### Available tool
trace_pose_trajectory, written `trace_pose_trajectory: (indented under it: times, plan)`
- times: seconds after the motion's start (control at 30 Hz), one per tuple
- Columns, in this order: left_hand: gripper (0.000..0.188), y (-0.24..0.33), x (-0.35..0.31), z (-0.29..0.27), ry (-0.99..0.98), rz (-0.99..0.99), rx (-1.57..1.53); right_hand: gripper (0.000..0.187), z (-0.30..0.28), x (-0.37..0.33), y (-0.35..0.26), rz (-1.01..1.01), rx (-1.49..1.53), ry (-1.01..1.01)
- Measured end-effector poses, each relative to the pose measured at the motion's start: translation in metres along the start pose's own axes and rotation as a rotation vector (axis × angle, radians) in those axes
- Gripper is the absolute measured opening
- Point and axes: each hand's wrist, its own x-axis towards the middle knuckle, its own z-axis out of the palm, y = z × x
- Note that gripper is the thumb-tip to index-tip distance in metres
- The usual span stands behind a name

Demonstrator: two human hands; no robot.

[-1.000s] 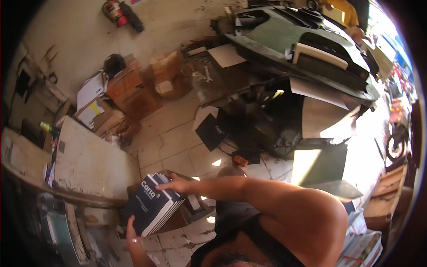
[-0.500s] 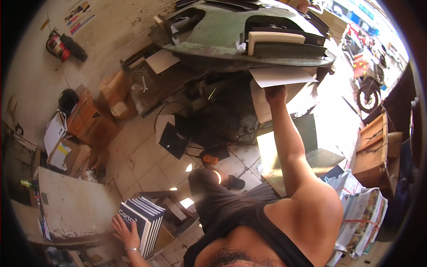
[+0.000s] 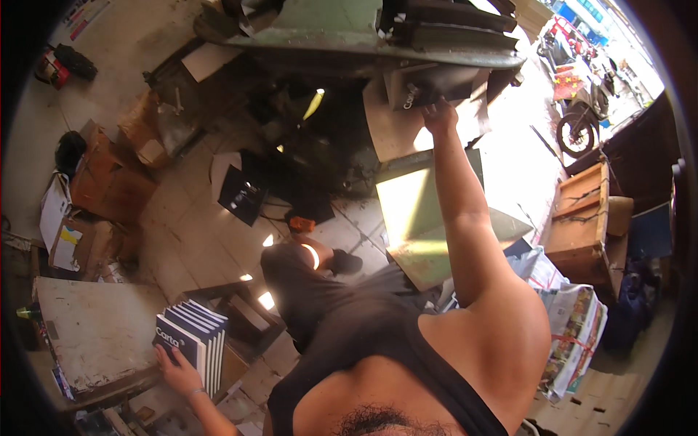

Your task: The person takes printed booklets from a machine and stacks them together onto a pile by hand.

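A row of navy-covered books (image 3: 190,336) with white page edges stands fanned at the lower left. My left hand (image 3: 179,372) lies against the front cover, its fingers apart. My right arm reaches far forward, under the rim of a green machine (image 3: 320,25). There my right hand (image 3: 440,116) pinches the near edge of a dark navy cover (image 3: 454,86) with white lettering; motion blur softens its fingers. Beneath that cover and my hand is a pale sheet (image 3: 385,129). Another dark cover (image 3: 242,195) lies lower down, by the floor left of the machine.
A worn pale tabletop (image 3: 94,330) is beside the books. Cardboard boxes (image 3: 109,174) stand along the left wall. Green metal panels (image 3: 414,211) slope below my right arm. Tied bundles (image 3: 571,334) and a wooden crate (image 3: 582,211) sit at right; a motorcycle (image 3: 578,131) stands beyond.
The sheet in my right hand showed a white face; a dark lettered face now shows there, lower under the rim. The view has shifted; my left hand remains against the books.
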Motion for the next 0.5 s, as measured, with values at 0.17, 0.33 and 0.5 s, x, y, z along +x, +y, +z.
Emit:
trace_pose_trajectory:
  times: [0.17,0.33,0.5]
  plan:
    - [0.059,-0.012,-0.002,-0.005,0.001,0.032,-0.110,0.007,-0.094,-0.047,0.017,0.006,-0.219,0.220]
    - [0.066,-0.045,0.005,-0.011,-0.138,0.067,-0.139,0.017,-0.191,-0.110,0.037,0.104,-0.234,0.265]
    - [0.075,-0.033,0.009,-0.028,-0.239,-0.132,0.134,0.088,-0.248,-0.150,0.052,0.274,-0.585,0.730]
